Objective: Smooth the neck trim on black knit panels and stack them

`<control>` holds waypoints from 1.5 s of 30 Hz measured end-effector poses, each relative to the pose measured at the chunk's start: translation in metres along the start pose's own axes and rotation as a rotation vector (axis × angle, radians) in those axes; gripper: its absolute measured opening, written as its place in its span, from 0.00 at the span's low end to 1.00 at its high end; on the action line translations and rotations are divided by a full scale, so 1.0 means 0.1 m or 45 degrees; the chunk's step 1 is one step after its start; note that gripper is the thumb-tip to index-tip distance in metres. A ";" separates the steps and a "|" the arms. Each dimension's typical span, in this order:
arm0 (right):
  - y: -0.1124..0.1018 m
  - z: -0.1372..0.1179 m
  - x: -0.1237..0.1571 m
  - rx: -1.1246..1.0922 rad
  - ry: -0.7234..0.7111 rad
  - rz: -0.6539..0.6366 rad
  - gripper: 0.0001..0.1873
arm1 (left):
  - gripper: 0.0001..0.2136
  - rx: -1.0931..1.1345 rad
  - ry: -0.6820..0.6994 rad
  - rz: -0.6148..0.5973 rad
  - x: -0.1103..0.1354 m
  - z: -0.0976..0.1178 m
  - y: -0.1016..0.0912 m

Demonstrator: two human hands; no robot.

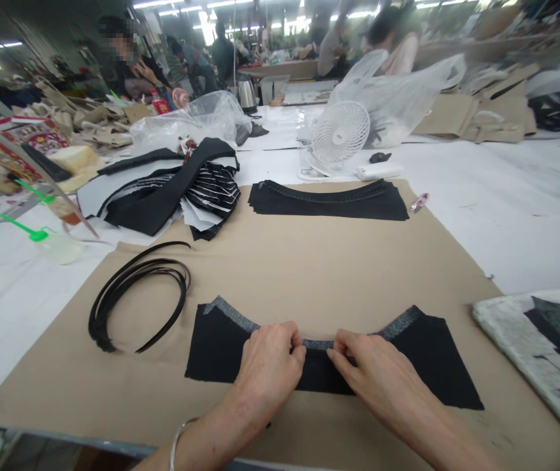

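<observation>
On the near part of the tan sheet, pinches the black fabric panel along its gray curved border with left hand and right hand close together at mid-curve, apparently to steady that narrow bend.

A workshop: stacked black pieces, a squeeze bottle, blurred figures, probably workers.

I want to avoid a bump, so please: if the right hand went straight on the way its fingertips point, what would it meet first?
Probably the left hand: the right hand points toward it, across a short stretch of grey edge of the black piece, though depth is unclear.
</observation>
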State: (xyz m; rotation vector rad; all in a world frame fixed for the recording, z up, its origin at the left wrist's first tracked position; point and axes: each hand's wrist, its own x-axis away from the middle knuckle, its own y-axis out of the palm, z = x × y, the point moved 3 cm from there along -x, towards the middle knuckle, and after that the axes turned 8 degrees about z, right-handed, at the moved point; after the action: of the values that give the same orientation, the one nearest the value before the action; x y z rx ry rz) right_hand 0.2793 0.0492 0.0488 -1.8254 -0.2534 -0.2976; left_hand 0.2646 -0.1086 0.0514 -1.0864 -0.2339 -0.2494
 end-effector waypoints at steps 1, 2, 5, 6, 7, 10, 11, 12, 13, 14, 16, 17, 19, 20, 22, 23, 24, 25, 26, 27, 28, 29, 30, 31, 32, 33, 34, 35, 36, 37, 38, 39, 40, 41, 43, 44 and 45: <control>0.00 0.00 0.00 0.001 0.000 -0.006 0.11 | 0.06 0.000 -0.003 -0.003 0.00 0.00 0.00; 0.00 0.00 0.00 0.001 0.000 -0.011 0.11 | 0.06 -0.001 -0.005 -0.003 0.00 0.00 0.00; -0.01 -0.01 0.00 -0.001 -0.002 -0.014 0.11 | 0.06 -0.015 -0.003 0.002 -0.01 -0.02 0.01; -0.01 -0.02 0.00 -0.004 -0.005 -0.016 0.11 | 0.06 -0.017 -0.005 0.001 -0.01 -0.02 0.01; 0.00 -0.02 -0.01 -0.006 -0.009 -0.017 0.11 | 0.06 -0.017 -0.009 0.001 -0.01 -0.03 0.01; 0.01 -0.02 -0.01 -0.008 -0.023 -0.006 0.11 | 0.06 -0.013 -0.013 0.005 -0.01 -0.03 0.00; 0.02 -0.02 -0.01 -0.009 -0.025 0.003 0.11 | 0.06 -0.013 -0.012 0.003 -0.01 -0.03 0.00; 0.01 -0.02 -0.01 -0.011 -0.028 0.009 0.11 | 0.06 -0.015 -0.011 -0.002 -0.01 -0.03 0.00; 0.01 -0.01 -0.01 -0.012 -0.028 0.011 0.11 | 0.06 -0.017 -0.011 -0.007 -0.01 -0.03 0.00; 0.01 -0.01 -0.01 -0.011 -0.025 0.008 0.11 | 0.06 -0.019 -0.013 -0.011 -0.02 -0.03 0.00; 0.00 -0.01 -0.01 0.002 -0.010 -0.004 0.11 | 0.06 -0.021 -0.006 -0.013 -0.02 -0.02 0.01; -0.01 -0.02 -0.01 0.008 -0.004 -0.010 0.12 | 0.06 -0.022 -0.003 -0.015 -0.03 -0.02 0.01; -0.01 -0.03 -0.01 0.010 -0.005 -0.012 0.12 | 0.06 -0.024 0.003 -0.018 -0.04 -0.02 0.02; -0.01 -0.04 -0.01 0.007 -0.010 -0.009 0.12 | 0.06 -0.023 0.005 -0.019 -0.04 -0.02 0.01; 0.00 -0.04 -0.02 -0.003 -0.022 -0.004 0.12 | 0.07 -0.019 0.002 -0.017 -0.04 -0.03 0.00; 0.00 -0.05 -0.03 -0.007 -0.026 -0.001 0.12 | 0.07 -0.017 0.000 -0.015 -0.04 -0.03 0.00; 0.01 -0.05 -0.03 -0.009 -0.030 0.000 0.12 | 0.07 -0.017 -0.002 -0.015 -0.03 -0.03 -0.01; 0.01 -0.05 -0.03 -0.009 -0.035 0.001 0.12 | 0.07 -0.018 -0.004 -0.015 -0.03 -0.03 -0.01; 0.01 -0.05 -0.03 -0.006 -0.036 0.004 0.12 | 0.06 -0.020 -0.005 -0.019 -0.03 -0.03 -0.01; 0.02 -0.04 -0.02 -0.002 -0.037 0.008 0.12 | 0.06 -0.022 -0.005 -0.018 -0.03 -0.03 -0.01; 0.02 -0.04 -0.02 0.002 -0.035 0.011 0.12 | 0.06 -0.024 -0.004 -0.019 -0.03 -0.03 -0.01; 0.01 -0.04 -0.01 0.003 -0.032 0.011 0.12 | 0.07 -0.025 -0.002 -0.017 -0.03 -0.02 -0.01; 0.01 -0.04 -0.01 0.002 -0.030 0.014 0.12 | 0.07 -0.027 0.001 -0.012 -0.03 -0.02 -0.01; 0.01 -0.03 0.00 0.002 -0.028 0.013 0.12 | 0.07 -0.028 0.002 -0.008 -0.03 -0.02 -0.01; 0.01 -0.03 0.00 0.002 -0.029 0.010 0.12 | 0.07 -0.029 0.004 -0.004 -0.03 -0.02 0.00; 0.01 -0.03 0.00 0.004 -0.029 0.009 0.12 | 0.07 -0.030 0.007 0.000 -0.02 -0.02 0.00; 0.01 -0.03 0.00 0.009 -0.030 0.006 0.12 | 0.07 -0.031 0.010 0.001 -0.02 -0.01 0.00; 0.01 -0.03 0.00 0.014 -0.030 0.004 0.12 | 0.07 -0.032 0.013 0.002 -0.02 -0.01 0.01; 0.01 -0.02 0.00 0.018 -0.030 0.001 0.12 | 0.07 -0.033 0.014 0.002 -0.01 -0.01 0.01; 0.01 -0.02 0.00 0.018 -0.032 0.001 0.12 | 0.07 -0.032 0.015 0.001 -0.01 -0.01 0.01; 0.01 -0.02 0.01 0.019 -0.033 0.005 0.12 | 0.07 -0.032 0.016 0.002 0.00 -0.01 0.01; 0.01 -0.02 0.01 0.018 -0.034 0.007 0.12 | 0.07 -0.032 0.017 0.003 0.00 -0.01 0.01; 0.01 -0.02 0.01 0.017 -0.035 0.011 0.12 | 0.07 -0.032 0.016 0.006 0.00 0.00 0.00; 0.01 -0.02 0.01 0.014 -0.036 0.015 0.12 | 0.07 -0.033 0.013 0.005 0.00 0.00 0.00; 0.01 -0.03 0.01 0.009 -0.035 0.010 0.12 | 0.07 -0.045 0.000 -0.010 0.00 0.01 -0.01; 0.01 -0.03 0.01 0.006 -0.034 0.004 0.12 | 0.07 -0.053 -0.007 -0.021 0.00 0.01 -0.02; 0.00 -0.03 0.01 0.003 -0.034 0.000 0.12 | 0.07 -0.062 -0.013 -0.035 -0.01 0.01 -0.02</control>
State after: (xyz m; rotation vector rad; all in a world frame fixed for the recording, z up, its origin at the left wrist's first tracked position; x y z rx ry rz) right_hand 0.2804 0.0463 0.0498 -1.8277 -0.2721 -0.2726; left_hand 0.2634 -0.1084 0.0534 -1.1332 -0.2530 -0.2752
